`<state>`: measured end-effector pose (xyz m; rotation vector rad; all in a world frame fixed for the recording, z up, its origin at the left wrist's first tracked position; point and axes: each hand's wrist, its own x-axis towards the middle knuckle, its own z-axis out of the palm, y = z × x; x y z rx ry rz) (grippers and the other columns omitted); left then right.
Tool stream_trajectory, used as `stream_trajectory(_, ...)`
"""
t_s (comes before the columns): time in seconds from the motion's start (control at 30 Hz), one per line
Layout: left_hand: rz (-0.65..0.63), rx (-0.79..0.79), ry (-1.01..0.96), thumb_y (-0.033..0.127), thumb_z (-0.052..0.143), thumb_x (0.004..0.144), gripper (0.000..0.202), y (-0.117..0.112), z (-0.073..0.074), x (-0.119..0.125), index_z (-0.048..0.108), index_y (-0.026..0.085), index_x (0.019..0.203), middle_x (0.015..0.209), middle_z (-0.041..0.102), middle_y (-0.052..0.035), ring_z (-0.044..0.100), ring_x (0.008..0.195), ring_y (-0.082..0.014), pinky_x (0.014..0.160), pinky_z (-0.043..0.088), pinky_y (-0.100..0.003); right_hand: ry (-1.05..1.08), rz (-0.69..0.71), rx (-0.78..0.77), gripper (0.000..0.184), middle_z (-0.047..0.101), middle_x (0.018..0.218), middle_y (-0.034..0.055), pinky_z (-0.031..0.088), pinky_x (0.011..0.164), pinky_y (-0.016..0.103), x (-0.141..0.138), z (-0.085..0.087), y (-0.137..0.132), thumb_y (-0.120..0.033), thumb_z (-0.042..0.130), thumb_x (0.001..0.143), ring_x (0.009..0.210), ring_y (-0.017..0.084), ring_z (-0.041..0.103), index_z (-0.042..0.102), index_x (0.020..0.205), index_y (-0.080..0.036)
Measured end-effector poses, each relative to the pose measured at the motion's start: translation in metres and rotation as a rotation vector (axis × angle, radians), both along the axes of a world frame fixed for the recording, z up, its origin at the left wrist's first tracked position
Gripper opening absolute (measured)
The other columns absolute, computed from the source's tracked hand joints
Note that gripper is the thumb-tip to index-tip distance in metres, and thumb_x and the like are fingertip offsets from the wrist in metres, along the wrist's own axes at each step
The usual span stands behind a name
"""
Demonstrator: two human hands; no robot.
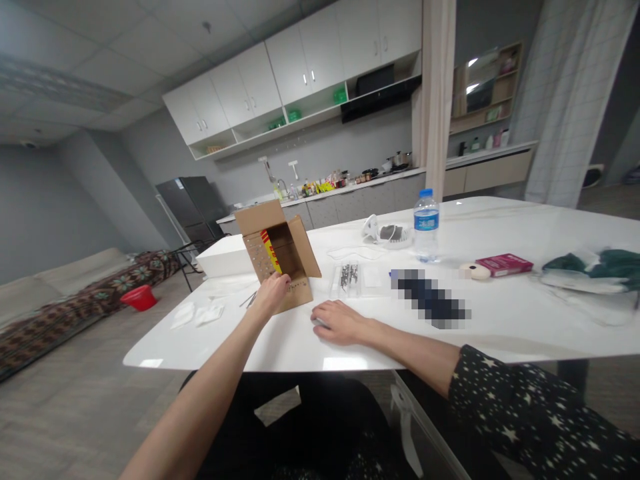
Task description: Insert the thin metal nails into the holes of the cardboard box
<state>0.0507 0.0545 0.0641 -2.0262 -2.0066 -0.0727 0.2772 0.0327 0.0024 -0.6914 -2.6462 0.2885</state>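
Observation:
An open cardboard box (260,257) stands on the white table, its opening facing right and its flaps spread. A strip of yellow and red packaging (271,251) shows inside the opening. At the box's lower front my left hand (273,293) has its fingers curled over the edge of the cardboard; the fingertips are partly hidden. My right hand (343,323) rests on the tabletop to the right of the box, fingers stretched out, holding nothing. Beyond it lies a clear plastic case (346,280) with small dark metal pieces.
A water bottle (426,230) stands upright behind a blurred dark item (430,300). Farther right are a dark red box (506,265) and green cloth (613,267). White tissues (207,315) lie left of the cardboard box. The table's front edge (320,369) is near my lap.

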Motion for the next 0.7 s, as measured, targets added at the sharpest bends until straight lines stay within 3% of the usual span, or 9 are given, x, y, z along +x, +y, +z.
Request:
stream_trajectory(0.2,0.014,-0.014,0.122,0.013,0.038,0.094,0.033,-0.003,0.006,0.008,0.068,0.018,0.106,0.102,0.064,-0.0115,0.068,0.092,-0.0233,0.081,0.048,-0.032,-0.003,-0.003,-0.003,0.029,0.071,0.117,0.0145,0.044,0.094,0.039,0.001,0.002,-0.001,-0.026,0.055,0.092,0.108,0.029,0.064,0.068,0.115,-0.014)
stream_trajectory(0.7,-0.053,-0.027,0.119,0.013,0.038,0.094,0.030,0.009,0.003,0.017,0.067,0.018,0.100,0.105,0.067,-0.0132,0.067,0.099,-0.0250,0.089,0.045,-0.036,0.012,0.000,0.021,0.029,0.071,0.117,0.0140,0.045,0.094,0.041,-0.001,-0.004,0.003,-0.028,0.056,0.092,0.109,0.029,0.065,0.068,0.115,-0.015)
